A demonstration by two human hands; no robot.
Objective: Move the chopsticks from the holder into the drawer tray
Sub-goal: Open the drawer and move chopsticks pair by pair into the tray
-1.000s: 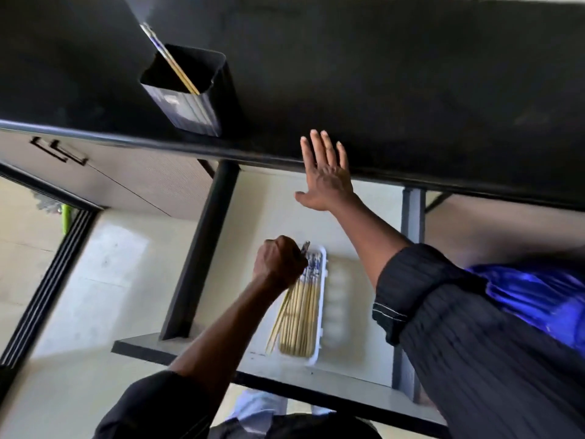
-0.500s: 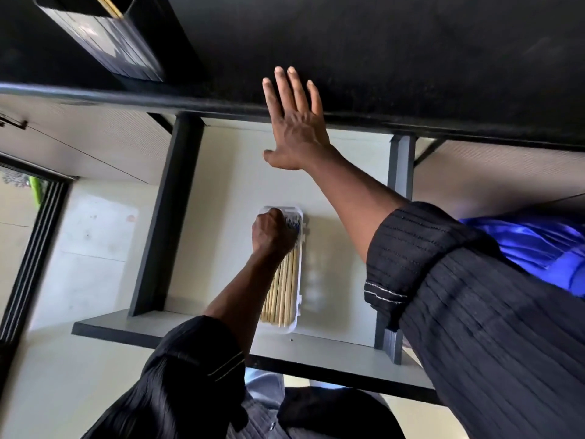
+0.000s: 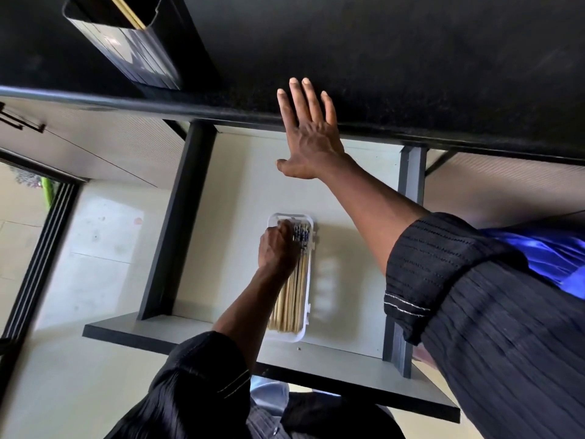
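A black holder (image 3: 126, 49) stands on the dark countertop (image 3: 411, 58) at the upper left, with light chopsticks (image 3: 126, 11) leaning in it. Below, in the open drawer (image 3: 234, 201), a white tray (image 3: 289, 214) holds several bamboo chopsticks (image 3: 294, 299) with patterned blue ends. My left hand (image 3: 277, 251) is down in the tray's far end, its fingers curled on chopsticks there. My right hand (image 3: 311, 137) lies flat with straight fingers on the counter's front edge, above the drawer.
Dark side rails (image 3: 177, 217) and a grey front panel (image 3: 221, 340) frame the drawer. A shut drawer front with a black handle (image 3: 22, 122) is at the left. Pale floor tiles (image 3: 95, 248) lie below, and a blue cloth (image 3: 544, 258) shows at the right.
My left hand has lowered from above the tray into its far end, bringing the chopsticks down among the others. The right hand stays flat on the counter edge. The view has shifted.
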